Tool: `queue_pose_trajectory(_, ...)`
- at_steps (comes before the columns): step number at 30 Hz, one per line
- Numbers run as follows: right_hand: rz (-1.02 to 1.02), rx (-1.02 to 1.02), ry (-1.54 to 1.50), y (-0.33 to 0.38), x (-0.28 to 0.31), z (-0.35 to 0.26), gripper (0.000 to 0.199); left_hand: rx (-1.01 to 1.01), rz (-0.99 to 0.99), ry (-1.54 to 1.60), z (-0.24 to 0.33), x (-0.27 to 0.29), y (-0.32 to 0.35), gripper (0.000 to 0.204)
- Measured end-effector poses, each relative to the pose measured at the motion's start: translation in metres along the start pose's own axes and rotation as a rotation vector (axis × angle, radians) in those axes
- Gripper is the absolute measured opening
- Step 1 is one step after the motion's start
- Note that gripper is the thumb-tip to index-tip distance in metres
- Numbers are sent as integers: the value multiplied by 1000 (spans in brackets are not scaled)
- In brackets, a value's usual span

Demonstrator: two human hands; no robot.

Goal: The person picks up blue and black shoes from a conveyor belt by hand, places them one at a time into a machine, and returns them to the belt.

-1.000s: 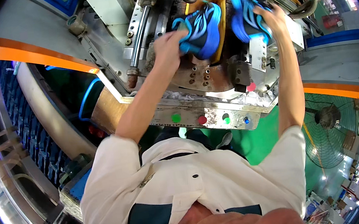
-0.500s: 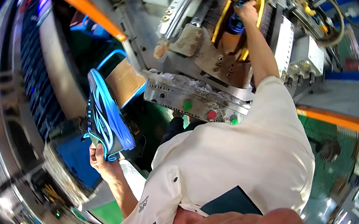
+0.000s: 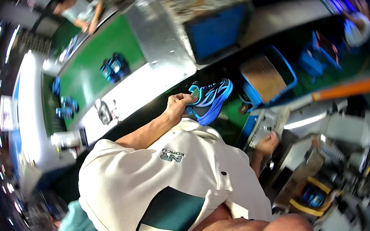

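A: Where's the shoe point(image 3: 211, 102)?

B: Just left of the chair point(image 3: 262, 78), held in the air with its toe toward it. The left grip point(image 3: 178, 106) is pinched on the heel collar.

A: And the right grip point(image 3: 268, 144)?

B: Below the chair, at the panel point(image 3: 258, 127). Its fingers are curled; I can't tell whether they hold anything.

A: What could go wrong?

B: The shoe is pinched at one end only, so a quick turn might work the collar loose and drop it. A wide swing could knock its toe on the chair, or scuff it on the edge of the surface point(image 3: 157, 40) left of the chair. The right grip might snag on the panel's edge, too.

A: Any writing?

B: Dark green lettering on the chest of the shirt point(image 3: 155, 174), below and left of the chair. The panel's marks are too blurred to read, and I see no legible label on the shoe.
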State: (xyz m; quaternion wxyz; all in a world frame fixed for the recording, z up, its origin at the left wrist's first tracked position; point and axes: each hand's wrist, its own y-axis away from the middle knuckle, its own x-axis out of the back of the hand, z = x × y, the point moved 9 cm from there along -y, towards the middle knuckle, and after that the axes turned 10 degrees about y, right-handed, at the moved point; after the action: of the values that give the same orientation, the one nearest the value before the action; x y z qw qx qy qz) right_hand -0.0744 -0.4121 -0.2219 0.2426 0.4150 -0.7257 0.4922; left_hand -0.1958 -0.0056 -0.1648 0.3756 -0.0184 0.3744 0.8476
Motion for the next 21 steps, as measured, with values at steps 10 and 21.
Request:
queue_pose_trajectory(10,-37,115,-475,-157,-18,-177,18,-339,534,357,85,214,-94,17)
queue_pose_trajectory(21,-247,314,-91,-305,-184,-487,46,-428,983,211,219,446,-323,34)
